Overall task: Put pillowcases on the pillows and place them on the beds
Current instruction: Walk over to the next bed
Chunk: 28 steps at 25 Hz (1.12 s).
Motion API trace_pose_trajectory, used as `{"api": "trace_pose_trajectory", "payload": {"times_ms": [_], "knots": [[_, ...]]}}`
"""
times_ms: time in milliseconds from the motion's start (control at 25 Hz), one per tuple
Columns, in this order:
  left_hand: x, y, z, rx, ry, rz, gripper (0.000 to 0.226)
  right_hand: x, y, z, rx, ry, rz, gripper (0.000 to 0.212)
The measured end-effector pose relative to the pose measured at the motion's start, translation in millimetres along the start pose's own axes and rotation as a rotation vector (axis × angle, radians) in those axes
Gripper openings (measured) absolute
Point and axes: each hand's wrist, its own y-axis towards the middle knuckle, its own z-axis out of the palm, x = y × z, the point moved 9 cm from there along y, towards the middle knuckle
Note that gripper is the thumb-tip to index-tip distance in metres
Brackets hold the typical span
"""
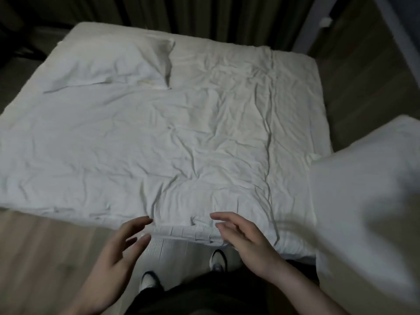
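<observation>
here, no readable writing, white pillow (109, 64) at far left corner of bed (159, 137) with creased white sheet, left hand (118, 255) and right hand (245, 242) spread, empty, at near edge, wooden floor (45, 258), dark curtains (204, 17)

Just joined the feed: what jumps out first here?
A wrinkled white bed fills the frame, with one cased pillow at its far left corner. Both bare hands, left hand and right hand, hover open and empty at the near edge. A blurred white mass crowds the right side.
</observation>
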Motion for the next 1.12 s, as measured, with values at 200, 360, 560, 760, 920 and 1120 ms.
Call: {"api": "trace_pose_trajectory", "payload": {"times_ms": [200,360,560,760,920,1120], "knots": [[67.3,-34.5,-104.5,-0.111,-0.095,-0.065,0.032,27.5,22.9,103.3,0.057,-0.023,-0.032,0.026],[135.1,-56.8,-199.7,-0.159,-0.118,-0.104,0.043,30.2,31.2,210.5,0.07,-0.053,-0.041,0.032],[185.6,-67.3,-284.1,-0.123,-0.111,-0.119,0.036,42.5,22.6,300.0,-0.015,0.011,-0.025,0.023],[169.9,-24.6,-358.4,-0.092,-0.098,-0.028,0.036,71.3,42.6,348.7,-0.07,0.04,0.029,0.028],[174.4,18.1,-413.1,-0.101,-0.073,-0.015,0.035,101.0,109.3,394.0,-0.05,0.018,0.082,0.03],[206.0,35.1,-526.6,-0.231,-0.063,-0.041,0.025,179.7,203.9,514.3,0.139,-0.07,-0.016,0.022]]}}
